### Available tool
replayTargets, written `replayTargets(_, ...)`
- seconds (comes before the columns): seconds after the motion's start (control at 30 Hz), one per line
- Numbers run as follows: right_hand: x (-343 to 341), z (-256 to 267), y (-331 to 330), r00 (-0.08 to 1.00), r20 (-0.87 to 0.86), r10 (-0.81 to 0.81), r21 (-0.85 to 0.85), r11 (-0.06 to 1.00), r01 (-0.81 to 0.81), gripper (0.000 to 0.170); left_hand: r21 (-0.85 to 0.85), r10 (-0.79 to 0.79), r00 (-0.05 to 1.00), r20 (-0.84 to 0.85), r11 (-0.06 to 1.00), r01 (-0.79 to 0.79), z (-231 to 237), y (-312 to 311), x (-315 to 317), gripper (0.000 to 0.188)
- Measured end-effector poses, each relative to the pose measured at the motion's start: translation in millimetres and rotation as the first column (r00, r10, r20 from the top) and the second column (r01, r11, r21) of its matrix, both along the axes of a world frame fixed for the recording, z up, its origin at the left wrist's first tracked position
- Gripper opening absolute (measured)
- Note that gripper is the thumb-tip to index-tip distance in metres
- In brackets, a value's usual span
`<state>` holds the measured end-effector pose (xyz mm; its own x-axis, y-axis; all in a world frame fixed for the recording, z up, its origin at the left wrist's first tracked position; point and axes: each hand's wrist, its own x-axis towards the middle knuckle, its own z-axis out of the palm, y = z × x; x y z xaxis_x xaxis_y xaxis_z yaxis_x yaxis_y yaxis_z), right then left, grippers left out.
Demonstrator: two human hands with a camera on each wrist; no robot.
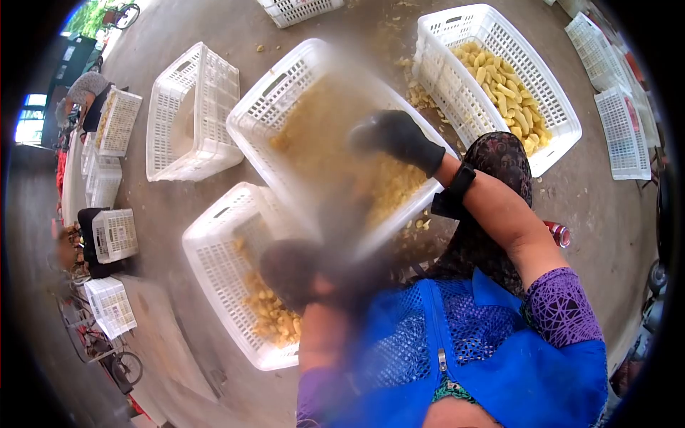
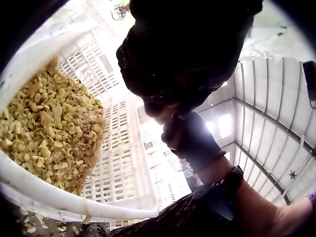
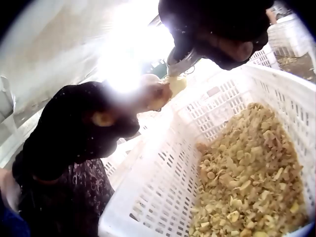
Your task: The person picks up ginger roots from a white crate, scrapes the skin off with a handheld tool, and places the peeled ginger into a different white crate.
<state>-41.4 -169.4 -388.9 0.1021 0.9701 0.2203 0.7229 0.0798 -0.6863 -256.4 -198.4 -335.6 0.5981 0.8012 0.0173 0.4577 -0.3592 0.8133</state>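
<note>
In the right wrist view, my black-gloved left hand (image 3: 81,131) grips a brown and pale-yellow root piece (image 3: 160,96). Above the crate, my gloved right hand (image 3: 217,32) curls round a shiny metal tool (image 3: 181,63) that meets the piece's pale end. Both hands appear close together in the left wrist view, the left (image 2: 182,49) dark and the right (image 2: 192,143) beneath it. A white crate (image 1: 260,114) of yellowish chips (image 1: 314,128) lies below them; a blurred smear covers part of the left hand (image 1: 292,274) in the head view, near the right hand (image 1: 399,139).
A crate (image 1: 467,107) of yellow peeled pieces (image 1: 503,89) stands at upper right. Another crate (image 1: 214,285) with brownish pieces (image 1: 267,314) is at lower left, an empty-looking one (image 1: 168,93) behind it. A red can (image 1: 558,234) stands by the leg; chips litter the floor.
</note>
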Motion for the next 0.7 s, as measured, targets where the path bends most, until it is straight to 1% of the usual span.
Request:
replayTargets(0.03, 0.3, -16.5, 1.7, 0.981, -0.179, -0.077, -0.016, 0.997, 0.076, 0.016, -0.118, 0.067, 0.997, 0.047, 0.991, -0.061, -0.4, -1.3, -1.8, 0.030)
replayTargets(0.07, 0.2, -10.0, 0.0, 0.982, -0.179, -0.068, -0.020, 0.998, 0.065, 0.016, -0.121, 0.078, 0.996, 0.046, 0.990, -0.072, -2.9, -2.1, -6.1, 0.030)
replayTargets(0.1, 2.3, 9.2, -1.6, 0.999, 0.001, -0.047, 0.037, 0.998, 0.047, 0.016, -0.004, 0.005, 1.000, 0.005, 1.000, -0.005, -6.5, -1.3, -10.4, 0.029)
replayTargets(0.13, 4.1, 33.5, -3.9, 0.983, 0.182, -0.036, 0.091, 0.996, 0.020, 0.017, 0.111, -0.063, 0.997, -0.044, 0.991, 0.068, -7.7, -1.5, -13.7, 0.029)
replayTargets(0.17, 1.3, 63.9, -8.2, 0.931, 0.344, -0.120, -0.003, 0.992, 0.128, 0.020, -0.126, 0.037, 0.992, 0.121, 0.992, -0.021, 34.4, -20.6, -3.1, 0.028)
replayTargets(0.2, -0.6, 64.8, -9.4, 0.931, 0.345, -0.120, 0.000, 0.992, 0.128, 0.020, -0.123, 0.037, 0.992, 0.123, 0.992, -0.022, 37.4, -18.7, -4.5, 0.028)
replayTargets(0.23, 0.3, 64.7, -9.2, 0.960, 0.243, -0.141, -0.044, 0.987, 0.156, 0.019, 0.011, -0.050, 0.977, 0.209, 0.999, 0.049, 39.6, -15.4, -5.3, 0.030)
replayTargets(0.27, 1.2, 62.0, -9.7, 0.977, 0.140, -0.159, -0.095, 0.980, 0.173, 0.019, 0.147, -0.140, 0.950, 0.280, 0.984, 0.101, 40.3, -14.0, -6.9, 0.032)
replayTargets(0.3, 2.5, 52.8, -9.7, 0.991, 0.128, -0.045, -0.064, 0.997, 0.054, 0.019, 0.147, -0.129, 0.950, 0.286, 0.985, 0.089, 28.0, -11.7, -10.4, 0.032)
replayTargets(0.33, 0.7, 41.3, -11.1, 0.991, 0.131, -0.038, -0.067, 0.997, 0.047, 0.019, -0.022, -0.073, 0.937, 0.341, 0.996, 0.086, 5.3, -9.5, -15.9, 0.032)
replayTargets(0.37, -5.2, 40.2, -14.5, 0.990, -0.108, 0.089, -0.027, 0.995, -0.092, 0.020, -0.191, -0.013, 0.922, 0.386, 0.977, 0.094, 3.6, -7.7, -14.5, 0.033)
replayTargets(0.4, -8.3, 39.7, -19.0, 0.917, -0.335, 0.216, 0.045, 0.976, -0.213, 0.021, -0.195, -0.012, 0.922, 0.387, 0.976, 0.095, 2.4, -8.6, -12.5, 0.033)
replayTargets(0.43, -6.9, 40.9, -25.6, 0.953, -0.274, 0.129, -0.184, 0.966, -0.183, 0.024, -0.139, 0.012, 0.982, 0.187, 0.990, 0.014, 1.9, -10.4, -10.4, 0.033)
replayTargets(0.47, -5.4, 43.1, -27.9, 0.953, -0.275, 0.124, -0.188, 0.966, -0.180, 0.024, -0.065, 0.051, 0.999, -0.020, 0.997, -0.052, 5.2, -11.5, -7.3, 0.033)
replayTargets(0.5, -4.8, 44.5, -28.8, 0.938, -0.304, 0.168, -0.200, 0.951, -0.236, 0.023, -0.066, 0.049, 0.999, -0.021, 0.997, -0.050, 4.1, -11.6, -5.4, 0.033)
replayTargets(0.53, -5.0, 44.5, -28.4, 0.918, -0.334, 0.213, -0.208, 0.933, -0.293, 0.022, -0.165, 0.098, 0.994, -0.056, 0.981, -0.106, 3.2, -11.1, -4.2, 0.032)
replayTargets(0.57, -4.6, 39.7, -26.1, 0.917, -0.338, 0.213, -0.206, 0.934, -0.293, 0.022, -0.259, 0.142, 0.985, -0.098, 0.952, -0.164, 2.8, -10.2, -4.4, 0.030)
replayTargets(0.6, -2.7, 30.6, -22.4, 0.939, -0.249, 0.237, -0.177, 0.942, -0.285, 0.019, -0.258, 0.140, 0.985, -0.103, 0.952, -0.163, 2.5, -9.4, -5.6, 0.030)
replayTargets(0.63, -1.9, 23.1, -20.3, 0.955, -0.159, 0.251, -0.150, 0.950, -0.274, 0.017, -0.243, 0.100, 0.988, -0.120, 0.962, -0.127, 1.6, -9.6, -7.4, 0.033)
replayTargets(0.67, -1.3, 16.6, -18.5, 0.957, -0.164, 0.241, -0.153, 0.952, -0.266, 0.017, -0.232, 0.056, 0.989, -0.137, 0.969, -0.087, 0.3, -10.6, -7.9, 0.036)
replayTargets(0.7, -0.8, 10.8, -14.5, 0.985, -0.018, 0.173, -0.104, 0.979, -0.174, 0.016, -0.233, 0.048, 0.989, -0.139, 0.969, -0.080, -7.5, -11.4, -8.0, 0.036)
